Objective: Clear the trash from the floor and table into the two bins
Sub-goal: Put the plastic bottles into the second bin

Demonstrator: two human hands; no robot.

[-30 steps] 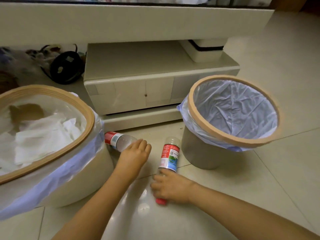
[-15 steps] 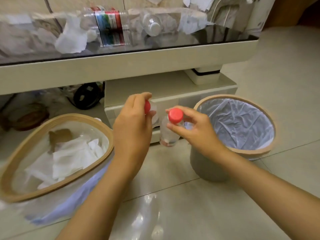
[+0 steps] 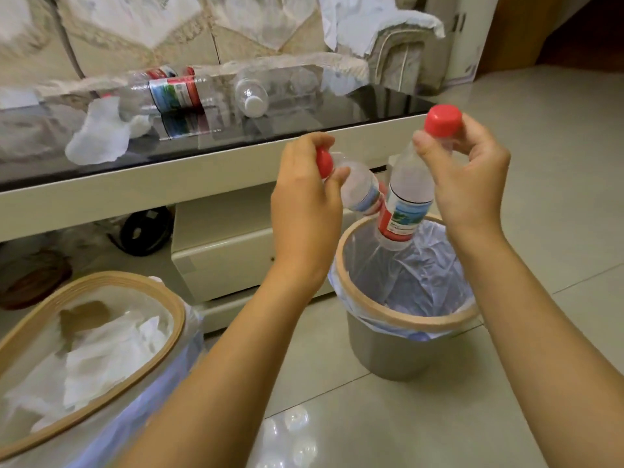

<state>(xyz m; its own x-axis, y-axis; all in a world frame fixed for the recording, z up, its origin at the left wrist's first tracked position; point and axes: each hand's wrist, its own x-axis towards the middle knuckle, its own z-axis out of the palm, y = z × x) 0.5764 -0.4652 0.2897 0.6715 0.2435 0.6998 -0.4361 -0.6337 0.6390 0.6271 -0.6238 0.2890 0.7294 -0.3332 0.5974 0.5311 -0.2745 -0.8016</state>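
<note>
My right hand [image 3: 467, 177] pinches the red cap of a clear plastic bottle [image 3: 407, 201] that hangs over the right bin [image 3: 363, 309], a grey bin with a wooden rim and an empty white liner. My left hand [image 3: 305, 211] grips a second red-capped bottle [image 3: 359, 190] by its neck, tilted toward the same bin, just left of its rim. The left bin [image 3: 169, 300] holds white paper and a brown scrap. On the black table top [image 3: 371, 99] lie a labelled bottle [image 3: 169, 91], a bare clear bottle [image 3: 253, 96] and crumpled white tissue [image 3: 101, 136].
A cream drawer unit [image 3: 229, 251] sits under the table behind the bins. A black round object [image 3: 145, 228] and bags lie on the lower shelf at left. A sofa with white cloth [image 3: 371, 25] stands behind the table. Glossy tile floor [image 3: 540, 113] spreads to the right.
Both hands picked the two bottles off the floor, then raised them and carried them right, over the right bin. The view tilted up, showing the table top.
</note>
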